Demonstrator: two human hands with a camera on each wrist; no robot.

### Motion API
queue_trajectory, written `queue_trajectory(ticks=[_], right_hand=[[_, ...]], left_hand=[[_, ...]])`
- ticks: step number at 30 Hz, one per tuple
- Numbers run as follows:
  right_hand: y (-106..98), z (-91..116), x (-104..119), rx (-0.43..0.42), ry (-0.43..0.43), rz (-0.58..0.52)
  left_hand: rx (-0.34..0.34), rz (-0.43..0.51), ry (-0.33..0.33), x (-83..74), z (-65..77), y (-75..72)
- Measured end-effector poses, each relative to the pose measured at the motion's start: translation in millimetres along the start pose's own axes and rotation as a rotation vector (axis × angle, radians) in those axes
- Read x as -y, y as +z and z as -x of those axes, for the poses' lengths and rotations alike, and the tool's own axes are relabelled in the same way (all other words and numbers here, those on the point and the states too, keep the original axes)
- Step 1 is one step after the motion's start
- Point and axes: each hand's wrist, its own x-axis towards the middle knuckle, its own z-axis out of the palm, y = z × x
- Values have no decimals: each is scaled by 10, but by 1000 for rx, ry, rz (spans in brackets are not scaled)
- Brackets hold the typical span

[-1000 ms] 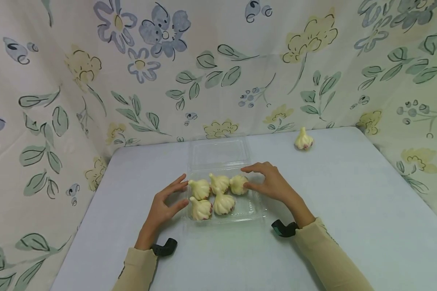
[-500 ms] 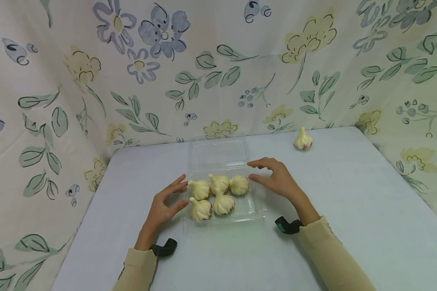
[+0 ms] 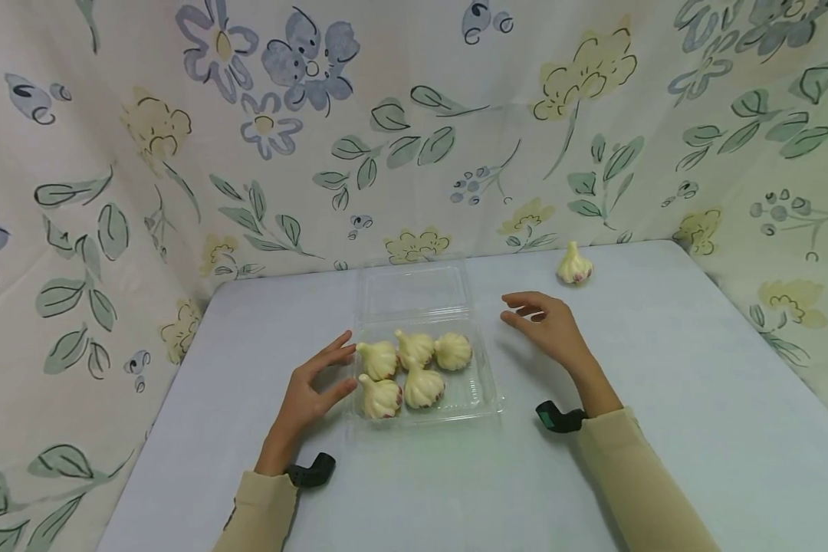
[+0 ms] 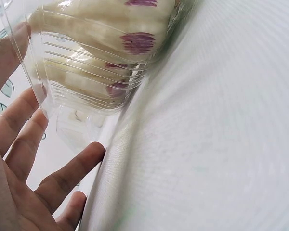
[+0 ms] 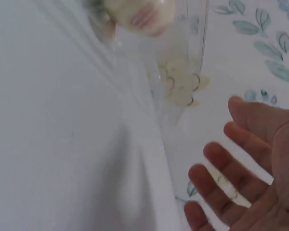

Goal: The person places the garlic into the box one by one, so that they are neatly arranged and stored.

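A clear plastic clamshell box (image 3: 471,392) stands with its lid laid back, and several garlic bulbs (image 3: 424,386) sit in its left and back parts. My left hand (image 3: 312,391) rests at the box's left side, thumb and fingertips against the clear wall in the left wrist view, fingers fairly straight. Through that wall, garlic with purple patches (image 4: 138,42) shows. To the right of the box, my right hand (image 3: 545,326) hovers above the table with loosely bent fingers and holds nothing. One lone garlic bulb (image 3: 575,264) stands at the back right, beyond the right hand.
The open lid (image 3: 414,291) reaches back towards the table's far edge. A white cloth covers the table (image 3: 421,491), and a flowered curtain (image 3: 414,153) hangs behind and on both sides. Each wrist carries a black camera mount (image 3: 312,469).
My right hand has let go of the garlic bulb at the box's back right and drawn away to the right. The left hand has stayed at the box.
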Motion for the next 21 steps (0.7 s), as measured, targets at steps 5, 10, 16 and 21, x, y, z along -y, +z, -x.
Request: queue_trajectory(ticks=[5,10,16,21], right_hand=[[-117,9,-169,-80,136,-22],[-211,37,-304,-153,237,-43],[-255,62,-418,-232,301,-60],[-245,52,-508,-305,341,-112]], left_hand=[[-10,-11,14,-6,0,0],[-11,-11,16,-21,-1,-2],[-2,-11,-1,-6,3,1],[0,-10,-6,-9,-2,0]])
